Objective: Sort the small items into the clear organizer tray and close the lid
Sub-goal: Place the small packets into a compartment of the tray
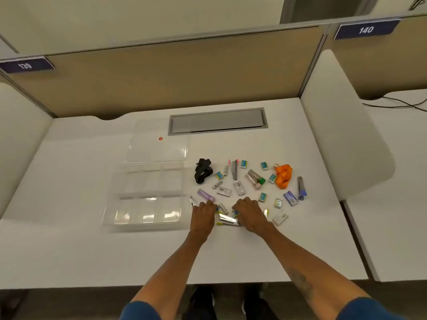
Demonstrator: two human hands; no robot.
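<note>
reaching forward from the bottom of the view, both bare forearms stretch over the white desk (69,250), with blue sleeves showing at the elbows. the left hand (203,215) lies palm down at the near left edge of the scattered small items, fingers extended and close together, tips touching or just over a purple stapler (205,196) and beside a small silver clip (193,201). whether it pinches anything i cannot tell. the right hand (250,215) is also palm down, fingers curled a little and slightly spread, resting over a silver stapler (228,220) and a small teal box partly hidden beneath it; a firm grip cannot be confirmed. the two hands are near each other, the silver stapler lying between them.

the clear organizer tray (145,199) sits open to the left of the hands, its compartments showing nothing inside, its near right corner just beside the left wrist. its lid (159,142) lies flat behind it, bearing a small red dot (160,138).

farther back among the items lie a black strap (203,173), an orange ribbon (283,176), a grey stapler with pink tip (234,169), a blue stapler (301,188) at the far right, and several little teal-and-white boxes. a grey cable hatch (218,121) is set into the desk behind everything.
</note>
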